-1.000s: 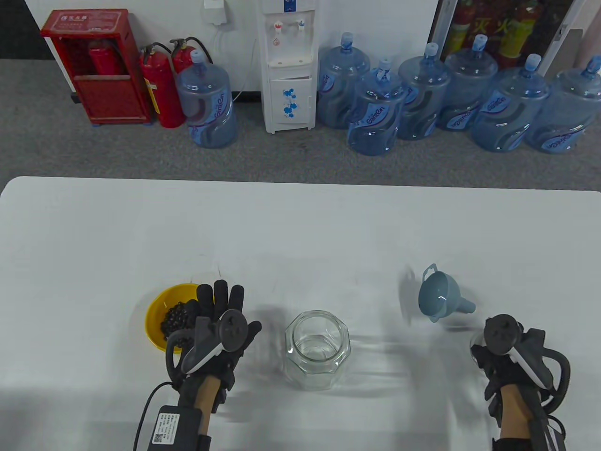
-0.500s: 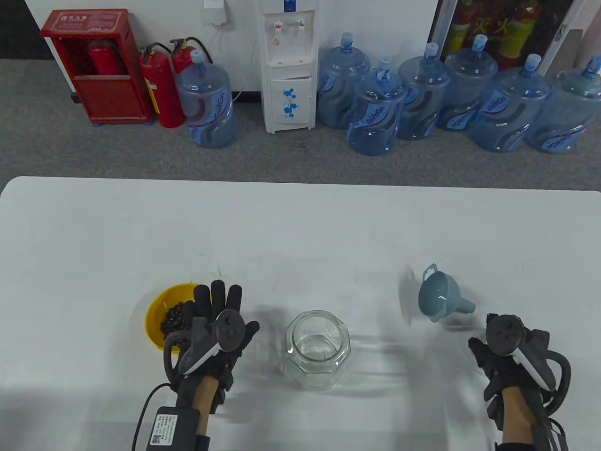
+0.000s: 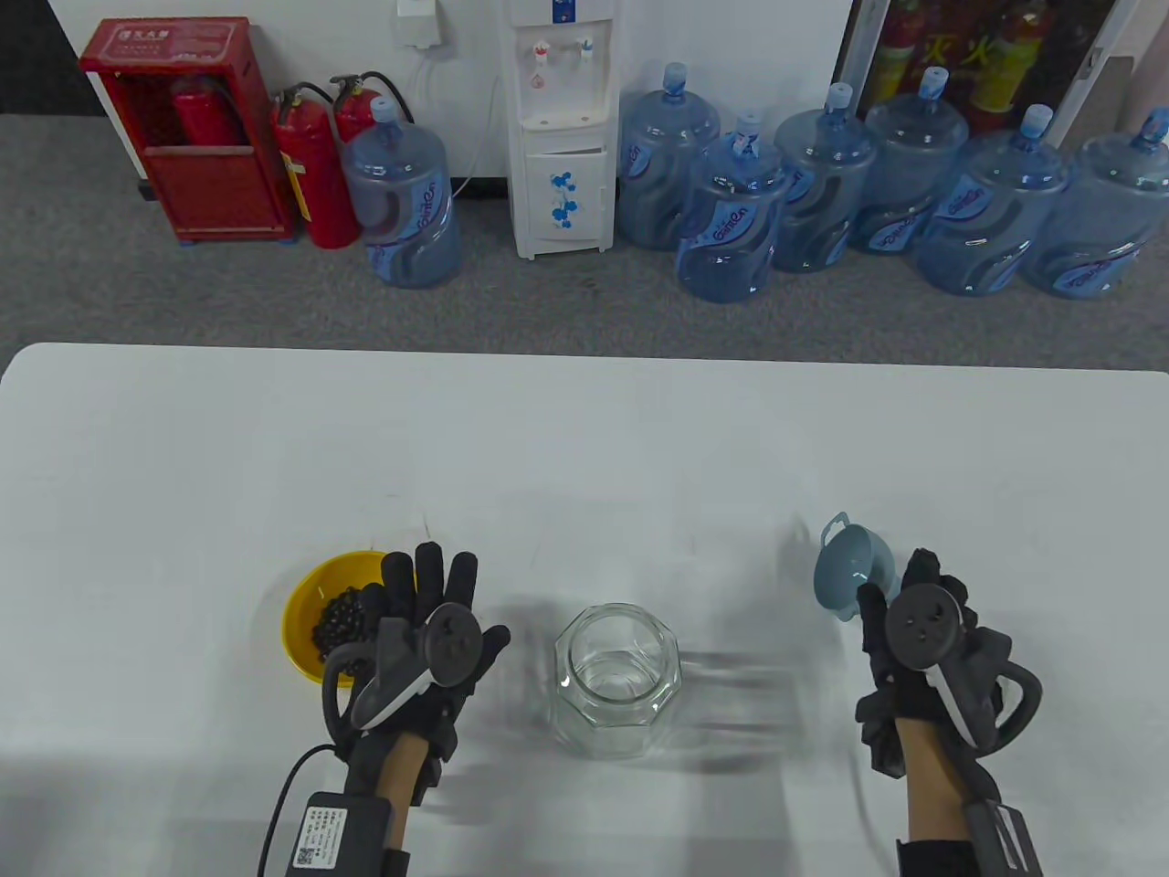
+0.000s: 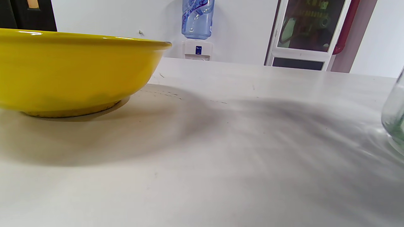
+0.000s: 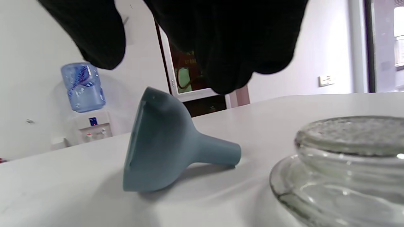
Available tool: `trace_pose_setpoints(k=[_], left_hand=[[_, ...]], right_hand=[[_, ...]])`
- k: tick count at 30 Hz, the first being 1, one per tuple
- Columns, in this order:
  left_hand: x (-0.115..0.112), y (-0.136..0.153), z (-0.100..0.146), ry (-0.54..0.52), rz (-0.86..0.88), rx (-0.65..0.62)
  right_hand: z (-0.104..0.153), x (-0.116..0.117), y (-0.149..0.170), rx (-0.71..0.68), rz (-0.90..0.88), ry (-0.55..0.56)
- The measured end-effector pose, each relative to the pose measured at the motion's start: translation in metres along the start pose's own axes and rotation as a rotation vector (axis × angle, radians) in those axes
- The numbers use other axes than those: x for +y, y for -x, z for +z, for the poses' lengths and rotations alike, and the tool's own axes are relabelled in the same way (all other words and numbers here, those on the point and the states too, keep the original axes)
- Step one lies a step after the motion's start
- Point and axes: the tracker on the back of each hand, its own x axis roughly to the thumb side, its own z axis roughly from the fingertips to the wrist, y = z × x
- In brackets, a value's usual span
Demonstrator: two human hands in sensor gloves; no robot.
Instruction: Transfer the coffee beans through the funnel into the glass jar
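Note:
A yellow bowl (image 3: 297,607) holds dark coffee beans (image 3: 342,617) at the front left. My left hand (image 3: 429,594) lies flat with its fingers stretched out beside and partly over the bowl's right edge, holding nothing. An empty glass jar (image 3: 618,681) stands upright in the middle. A blue-grey funnel (image 3: 845,571) lies on its side at the right. My right hand (image 3: 900,598) hovers over its spout, which it hides. In the right wrist view the fingers (image 5: 221,41) hang above the funnel (image 5: 164,145), apart from it. The left wrist view shows the bowl (image 4: 72,69) and the jar's edge (image 4: 394,126).
A glass lid (image 5: 347,164) lies on the table close by the funnel in the right wrist view; it is hidden in the table view. The white table (image 3: 584,438) stretches far behind the objects. Water bottles and fire extinguishers stand on the floor beyond.
My right hand has moved forward and left from the table's front to above the funnel's spout. My left hand, the jar, the bowl and the funnel have stayed put.

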Motion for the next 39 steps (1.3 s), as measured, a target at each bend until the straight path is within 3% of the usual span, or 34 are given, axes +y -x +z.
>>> trace_pose_setpoints(k=[6, 19, 31, 39], left_hand=[[-0.001, 0.000, 0.000, 0.016, -0.002, 0.005], [-0.002, -0.001, -0.001, 0.041, -0.010, 0.010], [-0.003, -0.001, -0.002, 0.051, -0.012, 0.017], [-0.003, -0.001, -0.003, 0.050, -0.012, 0.015]], right_hand=[[-0.007, 0.018, -0.021, 0.091, 0.071, -0.060], [-0.011, 0.035, -0.031, 0.180, 0.161, 0.002], [-0.010, 0.031, -0.028, 0.187, 0.079, 0.039], [-0.009, 0.005, -0.010, 0.198, -0.055, 0.115]])
